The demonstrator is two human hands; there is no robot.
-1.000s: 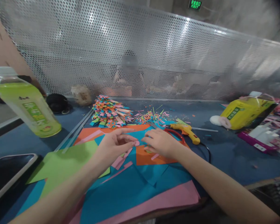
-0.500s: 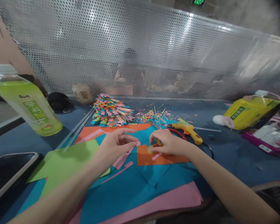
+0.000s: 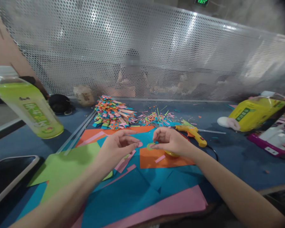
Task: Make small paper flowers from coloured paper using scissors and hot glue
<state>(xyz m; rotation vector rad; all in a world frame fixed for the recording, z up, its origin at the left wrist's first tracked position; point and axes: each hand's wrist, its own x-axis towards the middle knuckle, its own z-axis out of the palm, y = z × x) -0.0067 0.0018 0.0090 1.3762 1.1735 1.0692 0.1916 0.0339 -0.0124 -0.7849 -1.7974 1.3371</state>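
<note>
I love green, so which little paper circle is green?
The green circle is at the right hand; the pink circle is at the left hand.

your single head view, looking forward and down from your own eyes, surface point(image 3: 230, 158) close below, perforated screen point(image 3: 161, 57) at twelve o'clock

Got a green drink bottle point(image 3: 29, 107) and dark-screened device point(image 3: 10, 177) left, yellow-labelled bottle point(image 3: 253, 114) right, perforated metal panel point(image 3: 154, 41) behind, EXIT sign point(image 3: 201, 2) up top.
</note>
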